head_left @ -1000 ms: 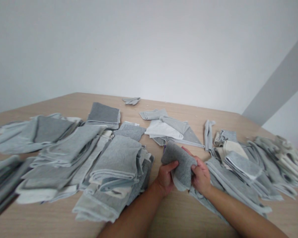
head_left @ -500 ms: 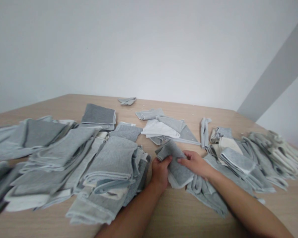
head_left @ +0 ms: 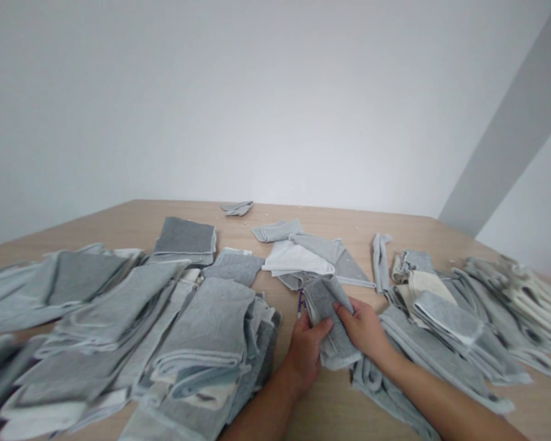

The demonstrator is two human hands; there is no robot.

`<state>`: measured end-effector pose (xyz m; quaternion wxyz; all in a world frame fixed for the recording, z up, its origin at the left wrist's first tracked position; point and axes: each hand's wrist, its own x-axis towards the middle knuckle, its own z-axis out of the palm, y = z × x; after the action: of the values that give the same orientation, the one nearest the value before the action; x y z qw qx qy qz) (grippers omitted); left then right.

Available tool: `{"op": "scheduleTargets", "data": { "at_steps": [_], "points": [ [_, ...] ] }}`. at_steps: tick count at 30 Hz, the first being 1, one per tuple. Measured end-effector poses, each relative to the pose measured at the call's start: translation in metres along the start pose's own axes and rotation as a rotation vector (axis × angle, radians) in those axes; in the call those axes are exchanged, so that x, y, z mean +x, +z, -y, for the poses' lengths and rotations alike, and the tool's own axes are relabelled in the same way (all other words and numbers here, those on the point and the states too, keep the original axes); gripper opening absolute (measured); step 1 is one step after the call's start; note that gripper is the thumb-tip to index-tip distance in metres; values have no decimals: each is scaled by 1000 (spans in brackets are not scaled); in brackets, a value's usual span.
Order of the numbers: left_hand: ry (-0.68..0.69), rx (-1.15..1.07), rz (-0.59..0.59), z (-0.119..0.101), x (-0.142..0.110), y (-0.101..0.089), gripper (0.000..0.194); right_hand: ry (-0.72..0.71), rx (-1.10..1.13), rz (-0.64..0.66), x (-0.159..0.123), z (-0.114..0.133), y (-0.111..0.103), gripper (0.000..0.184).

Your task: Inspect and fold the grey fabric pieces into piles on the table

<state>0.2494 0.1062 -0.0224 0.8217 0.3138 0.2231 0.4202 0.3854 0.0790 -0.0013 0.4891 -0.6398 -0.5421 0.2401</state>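
A folded grey cloth (head_left: 324, 298) is held up between both hands, over the middle of the table. My left hand (head_left: 307, 350) is closed on its left edge, thumb across the front. From the right, my right hand (head_left: 363, 331) grips the same cloth, with its thumb on the face and the other fingers mostly hidden. A small purple and white item (head_left: 301, 300) shows just left of the cloth; I cannot make out what it is. Behind the cloth lie loose white and grey cloths (head_left: 298, 257). A rumpled grey cloth (head_left: 379, 383) rests under my right forearm.
Stacks of folded grey cloths (head_left: 206, 318) cover the left of the wooden table (head_left: 335, 404). More piles of grey and beige cloths (head_left: 472, 331) lie on the right. One small cloth (head_left: 237, 209) sits at the back edge, near the white wall (head_left: 275, 104).
The view has tilted up, so the table appears lower. The cloth in my hands has turned and looks narrower, and my left thumb has slid lower on it. The purple item has come into sight.
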Motion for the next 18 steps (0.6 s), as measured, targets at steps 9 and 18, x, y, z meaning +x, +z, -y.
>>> {"op": "scheduleTargets", "data": {
  "at_steps": [9, 18],
  "points": [
    [7, 94, 4, 5, 4, -6, 60, -61, -21, -7, -5, 5, 3, 36],
    [-7, 260, -6, 0, 0, -1, 57, -132, -61, -29, -13, 12, -2, 28]
  ]
}}
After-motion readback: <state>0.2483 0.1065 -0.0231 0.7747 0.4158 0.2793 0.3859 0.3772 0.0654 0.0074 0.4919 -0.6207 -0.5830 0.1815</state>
